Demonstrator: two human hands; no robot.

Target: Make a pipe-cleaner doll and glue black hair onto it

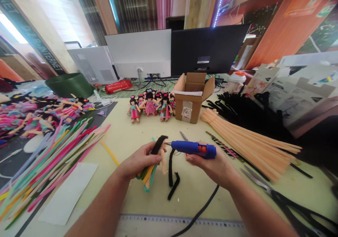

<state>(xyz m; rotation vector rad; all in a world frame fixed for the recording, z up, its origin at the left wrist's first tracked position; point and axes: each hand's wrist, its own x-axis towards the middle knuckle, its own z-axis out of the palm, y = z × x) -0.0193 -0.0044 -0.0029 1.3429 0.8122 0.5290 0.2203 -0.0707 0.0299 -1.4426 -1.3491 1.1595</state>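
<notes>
My left hand (144,158) is closed around a pipe-cleaner doll (150,172) with black hair, a peach arm and a striped yellow, green and teal skirt. My right hand (210,165) grips a blue glue gun (194,149), its cord trailing down toward the front. The gun's metal nozzle points left and meets, or nearly meets, the doll's head; I cannot tell which. Between the hands, two short black pipe-cleaner pieces (173,186) lie on the table. Partly hidden behind the glue gun is a pointed metal tool (184,136).
Colourful pipe cleaners (66,142) lie left, beside a white paper strip (70,191). Finished dolls (150,105) stand behind, next to a cardboard box (187,105). Peach pipe cleaners (245,138) and black-handled scissors (280,198) are at right. A ruler (182,221) runs along the front.
</notes>
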